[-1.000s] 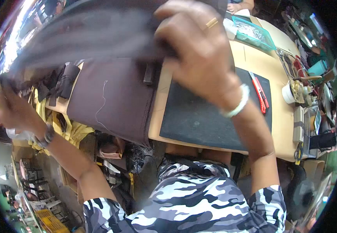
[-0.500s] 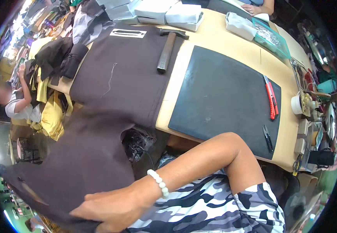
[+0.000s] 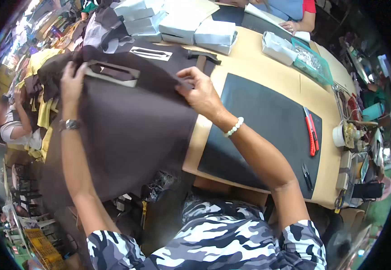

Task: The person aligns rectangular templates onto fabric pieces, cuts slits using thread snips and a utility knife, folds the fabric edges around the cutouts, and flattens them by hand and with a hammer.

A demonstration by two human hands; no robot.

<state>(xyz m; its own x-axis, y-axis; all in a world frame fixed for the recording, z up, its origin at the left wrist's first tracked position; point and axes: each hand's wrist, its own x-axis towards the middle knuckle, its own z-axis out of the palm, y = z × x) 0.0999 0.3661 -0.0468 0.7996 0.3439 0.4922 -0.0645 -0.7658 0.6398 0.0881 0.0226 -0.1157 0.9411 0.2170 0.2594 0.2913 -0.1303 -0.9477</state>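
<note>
In the head view, brown cloth (image 3: 132,121) spreads between nine and ten o'clock, long axis running one to seven, its slot (image 3: 112,80) slanting toward half past three. The right hand (image 3: 202,94) pinches its edge; the left hand (image 3: 72,85) touches it beside the slot, grip unclear.

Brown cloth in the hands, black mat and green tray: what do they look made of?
Brown cloth: probably woven fabric, matte; it drapes softly. Black mat: perhaps rubber, dull, with faint scuffs; could be plastic. Green tray: likely plastic, with translucent-looking sides.
</note>
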